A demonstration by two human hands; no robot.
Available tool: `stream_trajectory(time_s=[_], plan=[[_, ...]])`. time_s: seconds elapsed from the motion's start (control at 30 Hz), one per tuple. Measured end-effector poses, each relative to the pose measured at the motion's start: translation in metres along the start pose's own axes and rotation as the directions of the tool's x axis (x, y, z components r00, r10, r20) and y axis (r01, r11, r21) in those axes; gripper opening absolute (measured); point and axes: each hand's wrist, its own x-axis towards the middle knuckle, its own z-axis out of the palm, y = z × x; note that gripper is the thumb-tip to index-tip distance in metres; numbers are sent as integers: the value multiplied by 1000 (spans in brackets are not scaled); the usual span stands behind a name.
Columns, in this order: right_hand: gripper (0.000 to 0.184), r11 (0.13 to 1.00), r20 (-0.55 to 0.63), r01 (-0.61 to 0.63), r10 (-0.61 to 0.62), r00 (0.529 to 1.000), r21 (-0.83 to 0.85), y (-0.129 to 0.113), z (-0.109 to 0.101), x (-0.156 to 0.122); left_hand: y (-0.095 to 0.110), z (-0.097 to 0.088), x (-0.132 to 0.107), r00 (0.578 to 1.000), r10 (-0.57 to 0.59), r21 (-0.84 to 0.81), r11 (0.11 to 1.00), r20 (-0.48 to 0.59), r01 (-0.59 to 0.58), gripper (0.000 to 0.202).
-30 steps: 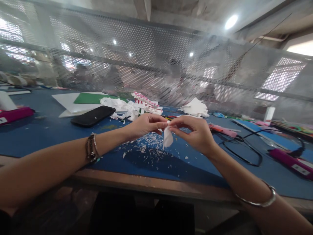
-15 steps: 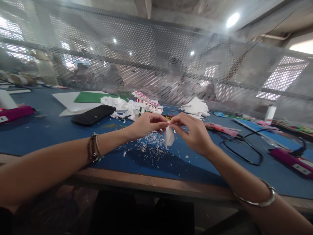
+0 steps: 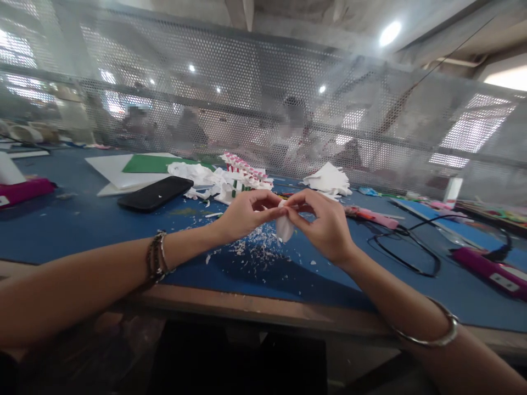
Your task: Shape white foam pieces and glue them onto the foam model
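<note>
Above the blue tabletop (image 3: 337, 296), both my hands pinch a small thin white piece (image 3: 284, 229) that looks like soft foam sheet or paper. My left hand (image 3: 251, 215) grips its upper edge between thumb and fingertips. From the other side, my right hand (image 3: 323, 222) pinches the same edge, its fingertips touching those of the left. The white piece hangs down between them, partly covered by the fingers. Below lie many tiny white scraps (image 3: 259, 247) scattered over the table. Just beyond the hands stands a cluster of small pink-and-white tipped pieces (image 3: 242, 166).
A black phone (image 3: 156, 193) lies left, by white and green sheets (image 3: 144, 163). Crumpled white material (image 3: 193, 173) and a white stack (image 3: 328, 179) sit behind. A pink-handled tool (image 3: 376, 218) with black cable and a purple power strip (image 3: 489, 271) are right. Perforated metal screen (image 3: 247, 82) stands behind.
The white piece has been turned and bunched up slightly between my fingertips, so less of it hangs down. Both hands stay in nearly the same place.
</note>
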Motion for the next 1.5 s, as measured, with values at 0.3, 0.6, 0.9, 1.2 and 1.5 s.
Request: stream_trajectory(time_s=[0.3, 0.6, 0.9, 1.2, 1.5], plan=[[6, 938, 45, -173, 168, 985, 302, 4, -5, 2, -1, -6, 3, 994, 97, 109, 989, 40, -101, 20], [10, 854, 97, -297, 283, 954, 428, 4, -3, 2, -2, -8, 2, 977, 198, 172, 962, 82, -210, 17], [13, 852, 180, -306, 252, 951, 424, 5, -4, 4, -2, -6, -1, 966, 246, 195, 947, 77, -257, 16], [13, 967, 36, -109, 103, 994, 232, 5, -5, 1, 5, -1, -7, 897, 436, 395, 813, 71, -427, 20], [10, 988, -11, 10, -9, 1000, 151, 4, -4, 0, 6, 0, -8, 849, 521, 453, 737, 91, -501, 17]])
